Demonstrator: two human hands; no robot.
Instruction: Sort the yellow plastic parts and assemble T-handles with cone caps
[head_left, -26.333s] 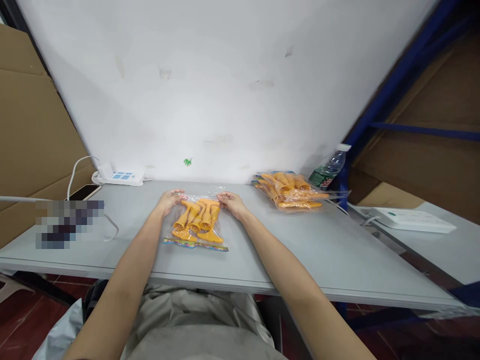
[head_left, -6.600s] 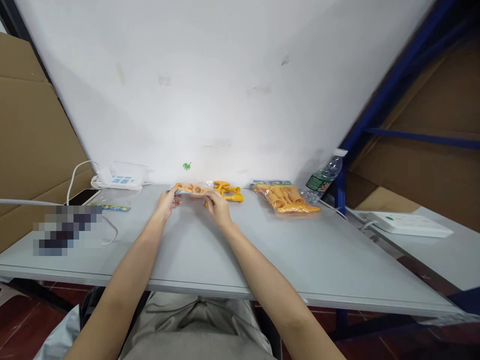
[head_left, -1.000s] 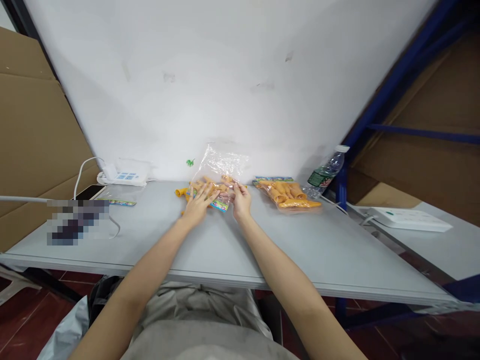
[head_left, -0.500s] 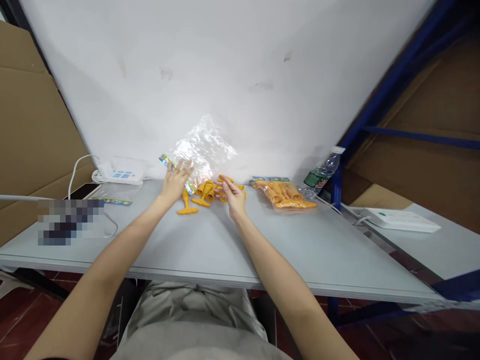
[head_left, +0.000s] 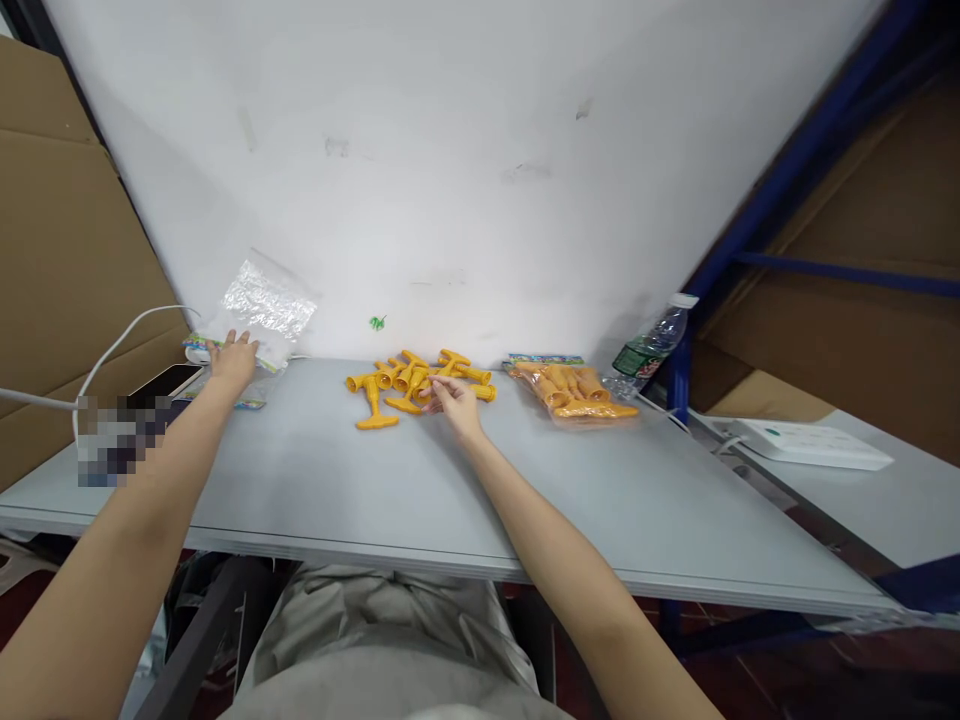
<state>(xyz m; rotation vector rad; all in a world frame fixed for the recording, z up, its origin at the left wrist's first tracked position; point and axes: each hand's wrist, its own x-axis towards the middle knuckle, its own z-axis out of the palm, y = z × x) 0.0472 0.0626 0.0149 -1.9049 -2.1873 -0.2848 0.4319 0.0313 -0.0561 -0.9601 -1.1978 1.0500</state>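
On table (head_left: 525, 480), toys (head_left: 405, 378) touching R fingers (head_left: 433, 393)

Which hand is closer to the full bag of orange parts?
Right. The right hand is at the loose orange pieces just left of the full bag; the left hand holds an empty bag far left.

Clear bag (head_left: 266, 303): empty, crinkly plastic w/ a coloured printed strip along its lower edge. Held up at far left by the left hand (head_left: 232, 362), approx. upright. Orange pieces (head_left: 411, 374): loose heap of tube-shaped plastic parts w/ flat T-ends, lying criss-cross at centre-back of the table (head_left: 465, 500). One stray piece (head_left: 373, 408) lies just front-left of the heap, T-end nearest. Right hand (head_left: 452, 398) touches the heap's near edge w/ its fingertips.
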